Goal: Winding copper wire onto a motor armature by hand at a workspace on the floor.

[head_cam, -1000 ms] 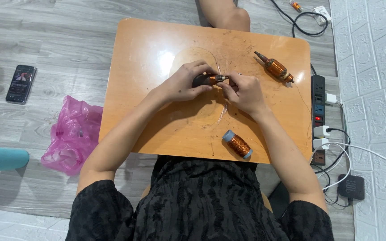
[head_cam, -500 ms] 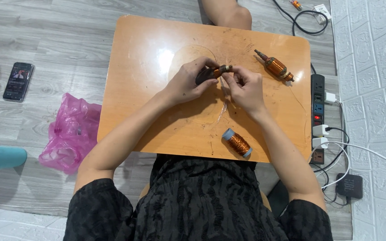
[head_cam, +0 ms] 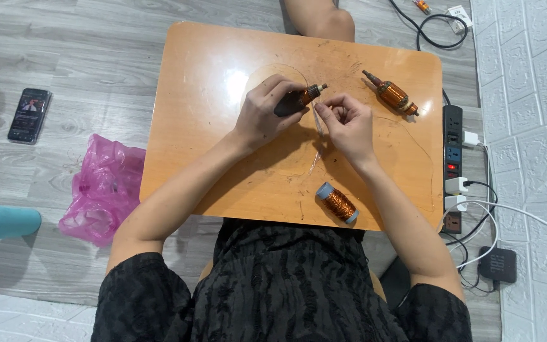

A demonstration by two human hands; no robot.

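Note:
My left hand (head_cam: 265,109) grips a small motor armature (head_cam: 304,97) with copper windings, held above the middle of the orange table (head_cam: 210,126). My right hand (head_cam: 344,124) is just right of it, fingers pinched on a thin copper wire (head_cam: 316,152) that trails down toward a spool of copper wire (head_cam: 337,202) lying near the table's front edge. A second armature (head_cam: 392,95) lies on the table at the back right, apart from both hands.
A black power strip (head_cam: 454,158) with plugs and white cables lies along the table's right side. A pink plastic bag (head_cam: 99,187) and a phone (head_cam: 29,114) are on the floor to the left. Someone's knee (head_cam: 321,18) shows beyond the table's far edge.
Both hands have lifted and tilted the armature so its shaft points up-right; my right hand has drawn slightly away from it, pulling the wire.

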